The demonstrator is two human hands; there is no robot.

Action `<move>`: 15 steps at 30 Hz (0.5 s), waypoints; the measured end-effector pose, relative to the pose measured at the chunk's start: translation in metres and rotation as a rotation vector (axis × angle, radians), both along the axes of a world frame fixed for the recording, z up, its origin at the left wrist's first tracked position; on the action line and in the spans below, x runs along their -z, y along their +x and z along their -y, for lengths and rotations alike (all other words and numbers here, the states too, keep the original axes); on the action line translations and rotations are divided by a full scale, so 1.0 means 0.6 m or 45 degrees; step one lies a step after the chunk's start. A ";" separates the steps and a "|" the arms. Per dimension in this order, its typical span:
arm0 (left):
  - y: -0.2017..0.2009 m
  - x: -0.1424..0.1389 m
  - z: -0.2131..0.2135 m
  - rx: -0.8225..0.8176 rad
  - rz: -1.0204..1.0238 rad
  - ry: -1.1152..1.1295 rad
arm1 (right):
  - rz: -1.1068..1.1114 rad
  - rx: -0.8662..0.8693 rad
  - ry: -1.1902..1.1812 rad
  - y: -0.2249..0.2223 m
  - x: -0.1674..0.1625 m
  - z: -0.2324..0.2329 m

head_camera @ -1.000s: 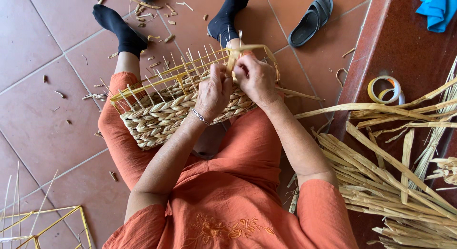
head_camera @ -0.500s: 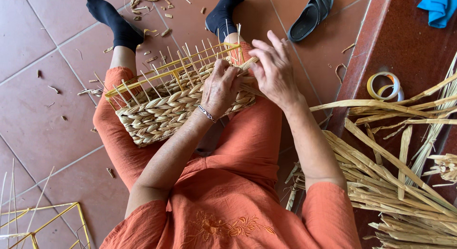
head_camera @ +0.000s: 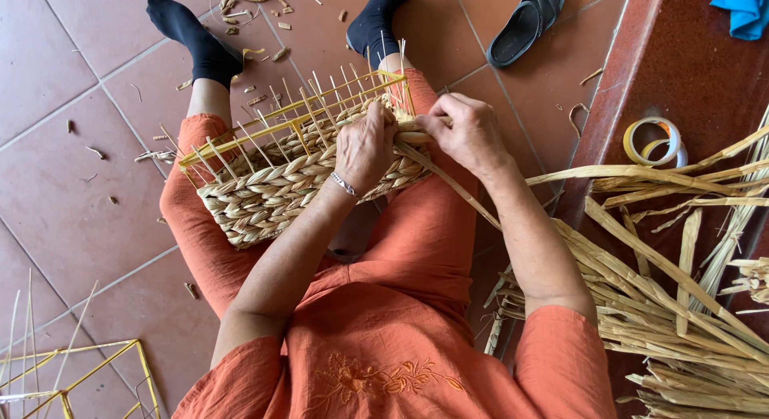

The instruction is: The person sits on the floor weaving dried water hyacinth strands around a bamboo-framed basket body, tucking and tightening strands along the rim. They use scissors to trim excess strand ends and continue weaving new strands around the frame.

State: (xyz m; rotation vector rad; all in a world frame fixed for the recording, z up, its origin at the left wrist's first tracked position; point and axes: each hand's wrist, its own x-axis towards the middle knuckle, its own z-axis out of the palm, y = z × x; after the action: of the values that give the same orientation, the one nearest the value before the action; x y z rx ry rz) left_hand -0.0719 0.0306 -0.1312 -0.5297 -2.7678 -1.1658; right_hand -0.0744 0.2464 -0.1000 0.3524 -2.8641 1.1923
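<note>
I see my left hand (head_camera: 364, 147) pressed flat over the braided wall of the half-woven basket (head_camera: 272, 183), fingers curled onto its rim, while my right hand (head_camera: 471, 134) pinches a straw strand (head_camera: 448, 183) at the basket's near corner. The basket rests tilted across my lap, its yellow wire frame (head_camera: 264, 130) and thin upright stakes still bare above the weave. Under me lies a terracotta tile floor (head_camera: 56, 187) strewn with straw clippings; a dark sandal (head_camera: 525, 22) sits beyond my feet. To the right, a darker red ledge (head_camera: 689, 74) carries a tape roll (head_camera: 653, 143), with a heap of dried straw (head_camera: 673, 307) beside me.
</note>
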 end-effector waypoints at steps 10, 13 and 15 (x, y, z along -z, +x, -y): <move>-0.010 0.003 -0.019 -0.191 -0.089 0.018 | -0.399 -0.172 0.119 0.060 -0.070 -0.002; -0.011 0.008 -0.023 0.082 -0.146 -0.217 | -0.266 -0.227 0.172 0.064 -0.063 -0.010; -0.012 0.007 -0.023 0.131 -0.241 -0.168 | 0.000 -0.180 0.000 0.062 -0.055 -0.015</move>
State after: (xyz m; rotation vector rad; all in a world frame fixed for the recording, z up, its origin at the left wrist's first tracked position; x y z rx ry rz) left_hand -0.0790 0.0446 -0.1353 -0.7622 -2.6935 -0.9024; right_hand -0.0373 0.2552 -0.0669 0.5634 -2.8808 1.2126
